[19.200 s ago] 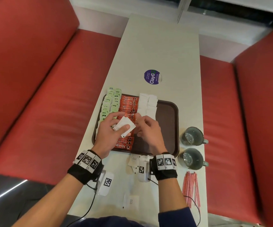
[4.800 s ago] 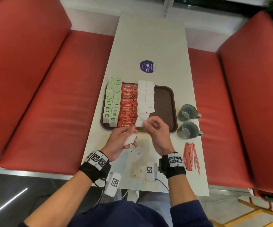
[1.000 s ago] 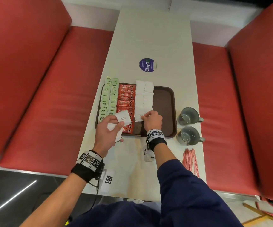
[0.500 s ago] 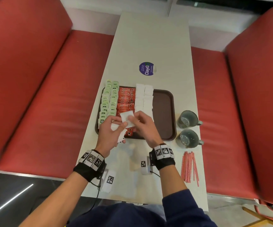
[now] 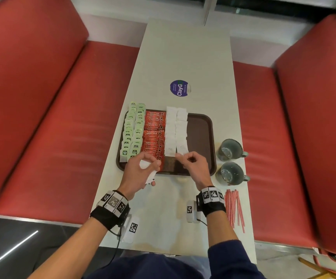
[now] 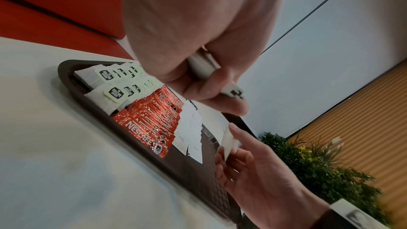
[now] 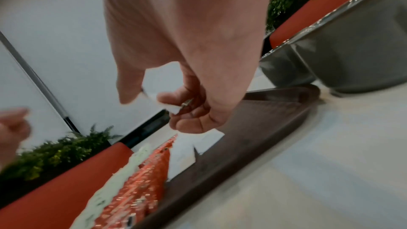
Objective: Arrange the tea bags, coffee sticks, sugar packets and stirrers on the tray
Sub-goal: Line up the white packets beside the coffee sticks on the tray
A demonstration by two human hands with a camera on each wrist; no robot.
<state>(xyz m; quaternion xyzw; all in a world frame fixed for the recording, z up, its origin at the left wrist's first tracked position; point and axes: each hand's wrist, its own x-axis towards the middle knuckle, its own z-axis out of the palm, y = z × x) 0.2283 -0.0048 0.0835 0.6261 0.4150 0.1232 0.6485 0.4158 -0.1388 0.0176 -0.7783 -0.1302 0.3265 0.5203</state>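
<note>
The brown tray (image 5: 201, 137) holds green tea bags (image 5: 132, 129) on its left, red coffee sticks (image 5: 155, 135) beside them, then two columns of white sugar packets (image 5: 176, 129). My left hand (image 5: 151, 164) hovers over the tray's near left corner and grips a small stack of sugar packets (image 6: 207, 69). Over the near middle of the tray, just below the right sugar column, my right hand (image 5: 185, 158) pinches a single sugar packet (image 7: 158, 83) between thumb and fingers. Red stirrers (image 5: 233, 208) lie on the table at the near right, off the tray.
Two grey cups (image 5: 228, 149) (image 5: 231, 173) stand right of the tray. A round purple sticker (image 5: 179, 88) sits beyond it. The tray's right third (image 5: 200, 125) is bare. Red benches (image 5: 62, 117) flank the narrow white table.
The hands met at the left hand's stack half a second ago. They have since moved apart, and the right hand has carried one packet rightward over the tray's near edge.
</note>
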